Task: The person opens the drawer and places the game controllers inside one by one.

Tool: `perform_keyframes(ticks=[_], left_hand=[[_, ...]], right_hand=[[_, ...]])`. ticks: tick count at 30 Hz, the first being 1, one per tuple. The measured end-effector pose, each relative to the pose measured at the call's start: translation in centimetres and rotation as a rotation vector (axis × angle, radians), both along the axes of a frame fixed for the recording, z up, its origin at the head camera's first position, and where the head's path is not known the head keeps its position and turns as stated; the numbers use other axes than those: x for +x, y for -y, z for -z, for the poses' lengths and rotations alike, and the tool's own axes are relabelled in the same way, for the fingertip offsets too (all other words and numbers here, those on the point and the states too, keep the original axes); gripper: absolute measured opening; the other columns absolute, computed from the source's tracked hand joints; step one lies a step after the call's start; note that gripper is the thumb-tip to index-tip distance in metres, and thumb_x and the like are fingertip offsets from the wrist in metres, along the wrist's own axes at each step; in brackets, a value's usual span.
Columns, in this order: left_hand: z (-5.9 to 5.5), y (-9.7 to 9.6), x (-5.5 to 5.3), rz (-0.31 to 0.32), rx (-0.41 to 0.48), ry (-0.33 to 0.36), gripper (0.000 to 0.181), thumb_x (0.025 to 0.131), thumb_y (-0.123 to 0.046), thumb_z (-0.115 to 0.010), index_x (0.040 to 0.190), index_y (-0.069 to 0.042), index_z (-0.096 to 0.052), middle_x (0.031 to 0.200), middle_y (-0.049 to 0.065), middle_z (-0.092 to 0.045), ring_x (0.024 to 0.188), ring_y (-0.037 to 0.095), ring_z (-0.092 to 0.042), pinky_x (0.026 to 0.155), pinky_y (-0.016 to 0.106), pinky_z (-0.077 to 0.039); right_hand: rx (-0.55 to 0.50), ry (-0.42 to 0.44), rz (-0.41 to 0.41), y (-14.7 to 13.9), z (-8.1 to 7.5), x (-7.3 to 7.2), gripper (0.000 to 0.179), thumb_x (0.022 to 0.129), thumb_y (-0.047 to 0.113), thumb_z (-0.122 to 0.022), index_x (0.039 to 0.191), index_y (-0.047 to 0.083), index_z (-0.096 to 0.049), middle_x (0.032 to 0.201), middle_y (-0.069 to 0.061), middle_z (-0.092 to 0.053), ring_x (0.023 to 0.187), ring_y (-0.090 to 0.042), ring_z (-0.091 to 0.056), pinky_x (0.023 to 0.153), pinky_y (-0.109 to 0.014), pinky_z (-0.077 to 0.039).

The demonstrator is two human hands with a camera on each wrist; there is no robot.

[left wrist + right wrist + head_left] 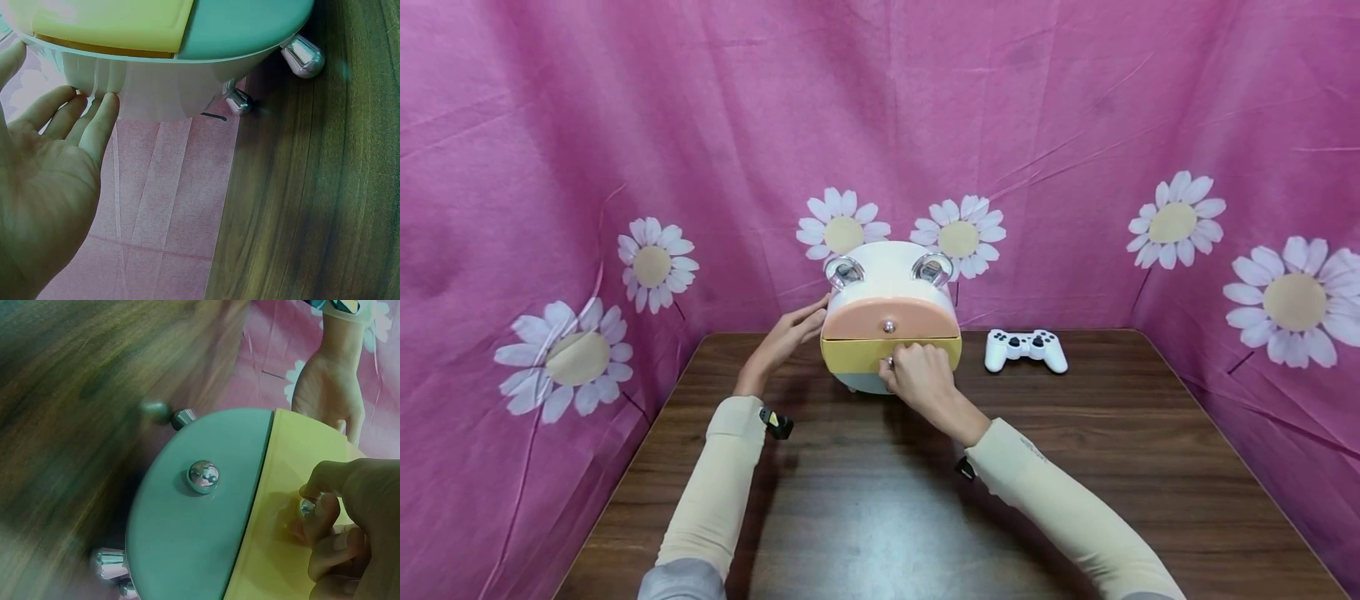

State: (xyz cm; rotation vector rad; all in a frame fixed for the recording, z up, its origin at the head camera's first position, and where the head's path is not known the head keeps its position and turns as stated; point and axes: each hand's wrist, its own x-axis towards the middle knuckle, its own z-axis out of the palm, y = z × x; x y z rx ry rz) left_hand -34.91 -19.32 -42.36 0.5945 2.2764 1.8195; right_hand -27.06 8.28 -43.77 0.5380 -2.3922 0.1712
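A small rounded drawer cabinet (887, 275) with a white body stands on the table. Its fronts are coloured: an orange top drawer (853, 319), a yellow middle drawer (850, 354) and a green bottom drawer (194, 519). My right hand (917, 375) pinches the silver knob (306, 506) of the yellow drawer between thumb and curled index finger. That drawer's front sits slightly forward of the green one. Against the cabinet's left side, my left hand (56, 162) rests its extended fingertips, palm facing the cabinet.
A white game controller (1026, 352) lies to the right of the cabinet on the brown wooden table (865, 517). Two round silver-rimmed pieces (934, 268) top the cabinet, and short silver feet (303, 56) hold it up. Pink flowered cloth (1037, 125) hangs behind and at both sides.
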Motion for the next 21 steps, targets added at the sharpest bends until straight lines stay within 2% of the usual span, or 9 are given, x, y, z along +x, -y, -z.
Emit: perform_keyframes(ticks=[10, 15, 21], left_hand=[[0.24, -0.05, -0.07, 0.018, 0.017, -0.007, 0.060, 0.113, -0.041, -0.053, 0.166, -0.017, -0.038, 0.175, -0.006, -0.033, 0.158, 0.022, -0.038, 0.128, 0.035, -0.038], [0.18, -0.13, 0.06, 0.021, 0.021, -0.008, 0.060, 0.113, -0.041, -0.054, 0.166, -0.018, -0.039, 0.175, -0.007, -0.032, 0.158, 0.022, -0.039, 0.129, 0.037, -0.037], [0.10, -0.11, 0.15, 0.024, 0.027, -0.006, 0.059, 0.113, -0.040, -0.053, 0.166, -0.018, -0.039, 0.176, -0.006, -0.031, 0.158, 0.024, -0.039, 0.130, 0.040, -0.035]], right_hand=[[-0.005, 0.008, 0.009, 0.02, -0.01, -0.52, 0.053, 0.092, 0.026, -0.075, 0.052, 0.020, -0.040, 0.050, 0.006, -0.031, 0.044, -0.015, -0.040, 0.032, -0.037, -0.036], [-0.012, 0.011, 0.007, -0.16, 0.05, -0.42, 0.053, 0.093, 0.028, -0.074, 0.053, 0.020, -0.041, 0.050, 0.006, -0.033, 0.043, -0.017, -0.043, 0.033, -0.038, -0.038], [-0.042, 0.128, 0.021, -0.82, -0.16, 0.22, 0.055, 0.096, 0.047, -0.078, 0.060, 0.020, -0.047, 0.051, 0.004, -0.040, 0.045, -0.018, -0.044, 0.035, -0.035, -0.034]])
